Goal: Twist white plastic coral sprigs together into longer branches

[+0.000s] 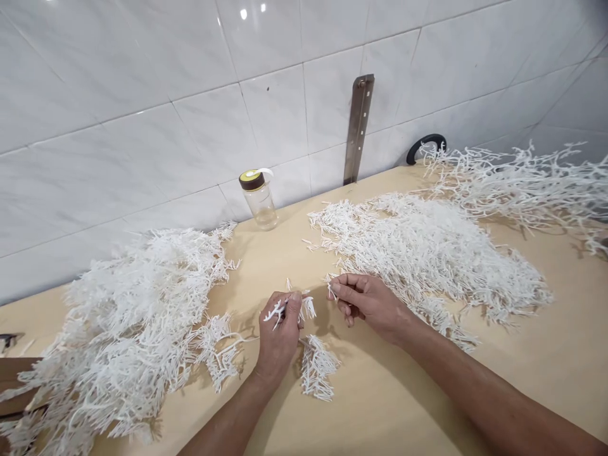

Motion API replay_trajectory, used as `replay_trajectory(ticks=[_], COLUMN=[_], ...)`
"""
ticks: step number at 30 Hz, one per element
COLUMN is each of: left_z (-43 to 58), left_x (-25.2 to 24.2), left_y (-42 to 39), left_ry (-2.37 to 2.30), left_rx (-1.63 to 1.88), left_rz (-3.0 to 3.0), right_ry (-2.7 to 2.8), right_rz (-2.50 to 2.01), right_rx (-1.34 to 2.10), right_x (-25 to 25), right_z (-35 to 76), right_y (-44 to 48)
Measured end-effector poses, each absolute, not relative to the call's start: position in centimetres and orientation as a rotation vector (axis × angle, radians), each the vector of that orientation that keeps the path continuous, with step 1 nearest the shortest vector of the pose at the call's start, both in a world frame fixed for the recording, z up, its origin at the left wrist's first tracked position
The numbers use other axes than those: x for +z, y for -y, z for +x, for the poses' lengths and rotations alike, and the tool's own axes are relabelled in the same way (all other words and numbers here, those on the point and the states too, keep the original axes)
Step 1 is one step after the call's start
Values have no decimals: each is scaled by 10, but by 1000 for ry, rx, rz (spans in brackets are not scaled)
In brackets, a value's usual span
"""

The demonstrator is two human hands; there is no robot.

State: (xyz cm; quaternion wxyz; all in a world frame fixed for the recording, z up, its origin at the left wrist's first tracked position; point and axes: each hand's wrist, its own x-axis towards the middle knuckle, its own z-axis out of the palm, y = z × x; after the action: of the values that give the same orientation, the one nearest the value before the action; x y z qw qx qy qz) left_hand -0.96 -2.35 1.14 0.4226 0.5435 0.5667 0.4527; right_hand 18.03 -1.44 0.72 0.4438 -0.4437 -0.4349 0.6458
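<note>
Near the middle of the tan tabletop (375, 392), my left hand (278, 345) is closed around white branching sprigs (274, 311), their forked tips poking out by the thumb. Something dark also shows between its fingers, too small to name. To the right, my right hand (368, 307) pinches a small white sprig (331, 289) between thumb and forefinger, apart from the left hand. A small heap of white sprigs (319, 370) lies just below and between the hands. One large pile of frilly white sprigs (137, 316) spreads on the left; another pile (422, 247) lies beyond my right hand.
A clear bottle with a dark and yellow lid (260, 204) stands near the tiled wall (156, 177). An upright metal strip with holes (358, 130) leans there too. Long white branches (527, 180) and a black ring-shaped object (426, 143) are at the back right.
</note>
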Motion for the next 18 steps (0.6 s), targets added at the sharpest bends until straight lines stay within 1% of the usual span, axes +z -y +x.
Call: replay_trajectory(ticks=[2,4,6,9,10,11,12,13,16,18], left_z=[-10,-11,-11,-12,-12,-12,-11,-11,-11,-11], left_x=[13,13,12,9,9,8,8,8,9,8], left_y=[24,24,24,24,24,24,24,24,23,24], left_ry=[-1408,-1395,-1375,-1334,-1320,-1314,-1314,-1318,-1336,-1333], left_rx=[1087,1054,1049,1072,1081,1086,1088,1088,1090,1097], left_rz=[1355,1347,1344,1333,1331,1330,1332,1336,1368,1395], right_ry=[1135,1241,1345,1426,1440,1460,1483,1506,1498,1441], right_rz=[-1129,-1229,-1392,-1553,-1561,-1555,-1544,-1526,-1410,-1336], right_rx=[1565,1429,1145,583,466,436,502,650,1209,1380], right_x=[6,4,6,15,19,21,23,24,20,16], right_z=[180,182,186,191,191,190,187,183,168,159], right_y=[15,16,16,16,16,17,19,20,25,27])
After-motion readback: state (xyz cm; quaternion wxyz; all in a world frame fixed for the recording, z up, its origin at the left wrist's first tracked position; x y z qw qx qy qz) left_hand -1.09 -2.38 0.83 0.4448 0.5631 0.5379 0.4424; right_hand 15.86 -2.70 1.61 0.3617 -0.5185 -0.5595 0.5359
